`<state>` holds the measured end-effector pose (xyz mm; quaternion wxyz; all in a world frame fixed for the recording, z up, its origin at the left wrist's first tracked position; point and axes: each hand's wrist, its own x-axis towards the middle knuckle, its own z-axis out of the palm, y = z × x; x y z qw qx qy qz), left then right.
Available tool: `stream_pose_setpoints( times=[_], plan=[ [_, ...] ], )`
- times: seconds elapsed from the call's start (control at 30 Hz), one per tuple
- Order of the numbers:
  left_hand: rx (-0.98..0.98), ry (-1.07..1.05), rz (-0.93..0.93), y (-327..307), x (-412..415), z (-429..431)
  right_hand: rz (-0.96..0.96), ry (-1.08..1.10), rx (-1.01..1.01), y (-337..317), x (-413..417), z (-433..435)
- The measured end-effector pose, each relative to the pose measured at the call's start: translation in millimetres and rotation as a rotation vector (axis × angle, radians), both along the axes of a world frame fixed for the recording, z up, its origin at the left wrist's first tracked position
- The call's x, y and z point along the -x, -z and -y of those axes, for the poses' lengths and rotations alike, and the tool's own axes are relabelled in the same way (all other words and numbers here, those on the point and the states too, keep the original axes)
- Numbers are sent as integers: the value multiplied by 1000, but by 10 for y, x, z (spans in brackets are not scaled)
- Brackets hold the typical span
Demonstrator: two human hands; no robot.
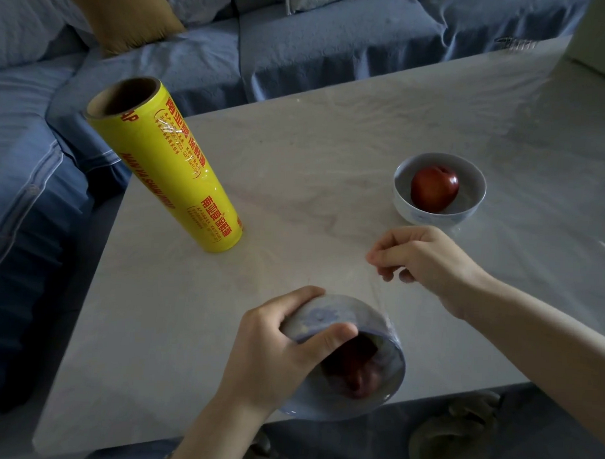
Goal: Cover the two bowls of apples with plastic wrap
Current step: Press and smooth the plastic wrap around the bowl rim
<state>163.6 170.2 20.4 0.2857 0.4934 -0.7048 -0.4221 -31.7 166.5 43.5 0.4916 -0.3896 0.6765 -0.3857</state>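
Left hand (283,352) grips the tilted bowl (329,316); right hand (426,264) pinches the wrap (377,300), probably thin and clingy, best held at edges.

Standing upright at left-rear of the desk (297,153), blocking that side: wrap roll (166,169). Sitting right of centre with an apple (434,189) inside, taking up that patch: far bowl (438,217). Running wide and bare between wrap roll and far bowl, back toward the sofa (334,52): open lane. Being gripped tilted at the near edge by the left hand (283,352), closing front centre: near bowl (346,320). Stretching taut from near bowl to the pinching right hand (426,264), barring the gap between hands: film (381,300). Lying open: front-left desk stretch.
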Motion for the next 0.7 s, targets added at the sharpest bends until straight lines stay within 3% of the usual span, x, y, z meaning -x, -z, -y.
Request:
stream_pose_setpoints(
  times=[0.1,0.23,0.43,0.6,0.7],
  plan=[
    [-30,-35,-44,9,-16,6,52,23,5,68,-47,-4],
    [-81,-41,-78,12,-10,21,435,62,-84,82,-82,6],
    [-155,-1,-107,35,-42,48,510,-195,-180,67,90,35],
    [-219,86,-194,33,-30,47,677,-270,-92,109,149,-8],
    [-258,146,-222,33,-29,49,584,-405,-40,100,178,-51]
  ],
)
